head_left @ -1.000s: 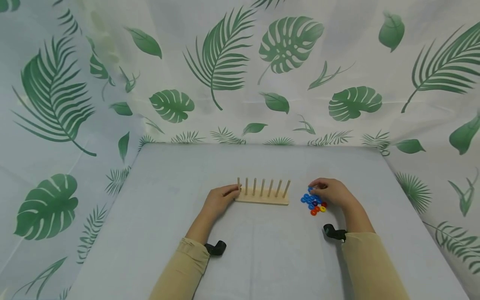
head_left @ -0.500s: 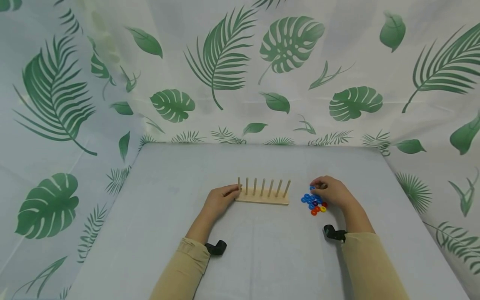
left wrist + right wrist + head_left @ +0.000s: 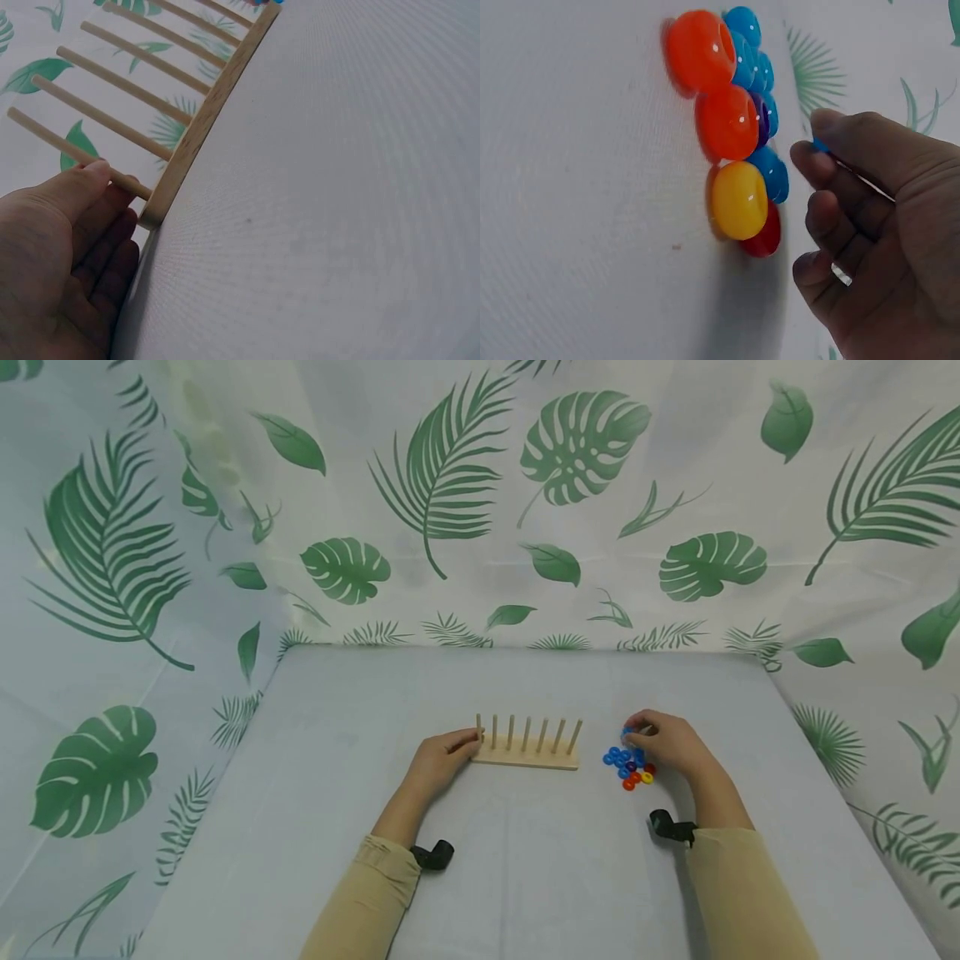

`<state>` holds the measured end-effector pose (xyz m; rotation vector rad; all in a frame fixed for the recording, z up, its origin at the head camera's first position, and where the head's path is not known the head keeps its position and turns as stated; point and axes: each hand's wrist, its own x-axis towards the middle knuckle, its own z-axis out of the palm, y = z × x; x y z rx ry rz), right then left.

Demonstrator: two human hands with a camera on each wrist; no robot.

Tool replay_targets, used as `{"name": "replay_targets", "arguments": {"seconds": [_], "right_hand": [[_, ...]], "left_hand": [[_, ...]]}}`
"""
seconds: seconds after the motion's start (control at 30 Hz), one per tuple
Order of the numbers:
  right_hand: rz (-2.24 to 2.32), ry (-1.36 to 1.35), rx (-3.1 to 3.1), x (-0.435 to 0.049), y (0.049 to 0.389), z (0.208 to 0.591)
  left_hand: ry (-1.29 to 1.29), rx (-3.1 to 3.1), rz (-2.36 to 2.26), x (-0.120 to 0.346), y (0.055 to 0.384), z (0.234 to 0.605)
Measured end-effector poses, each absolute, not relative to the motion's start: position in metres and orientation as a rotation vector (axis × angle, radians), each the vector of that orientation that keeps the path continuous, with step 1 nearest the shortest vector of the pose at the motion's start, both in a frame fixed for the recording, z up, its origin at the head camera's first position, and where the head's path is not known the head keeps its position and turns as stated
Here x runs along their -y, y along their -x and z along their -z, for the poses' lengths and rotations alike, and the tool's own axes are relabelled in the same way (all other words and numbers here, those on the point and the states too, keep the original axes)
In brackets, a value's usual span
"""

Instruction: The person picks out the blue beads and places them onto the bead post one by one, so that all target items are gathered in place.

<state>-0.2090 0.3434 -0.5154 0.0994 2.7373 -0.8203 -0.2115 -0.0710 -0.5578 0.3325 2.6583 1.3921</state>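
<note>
A light wooden stand (image 3: 525,760) carries a row of several upright pegs, all bare. At its left end, my left hand (image 3: 435,767) pinches the outermost peg (image 3: 54,139) between thumb and forefinger, low near the base. Off to the right, my right hand (image 3: 670,745) pinches a small blue bead (image 3: 820,146) between thumb and forefinger, most of it hidden by the fingertips. This bead is raised a little over the far side of a pile of ring-shaped beads (image 3: 624,756). The other fingers of the right hand are loosely bent.
In the pile are several blue beads (image 3: 771,174), a dark purple one (image 3: 762,120), two orange ones (image 3: 727,122), a yellow one (image 3: 739,201) and a red one (image 3: 763,234). A white cloth covers the table (image 3: 510,860). Leaf-patterned curtains (image 3: 465,585) hang behind and at both sides.
My right hand has shifted slightly away from me and to the right, with the blue bead moving along from the pile's far edge. The left hand and stand stay put.
</note>
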Motion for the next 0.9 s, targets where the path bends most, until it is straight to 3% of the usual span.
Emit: {"name": "replay_targets", "arguments": {"seconds": [0.57,0.9], "right_hand": [[1.258,0.138,-2.743,-0.293,0.193,0.461],[1.381,0.236,-2.621,-0.273,0.192,0.467]], "left_hand": [[-0.334,-2.656,-1.421,0.071,0.211,0.557],[-0.366,-2.675,-1.405,0.070,0.212,0.559]]}}
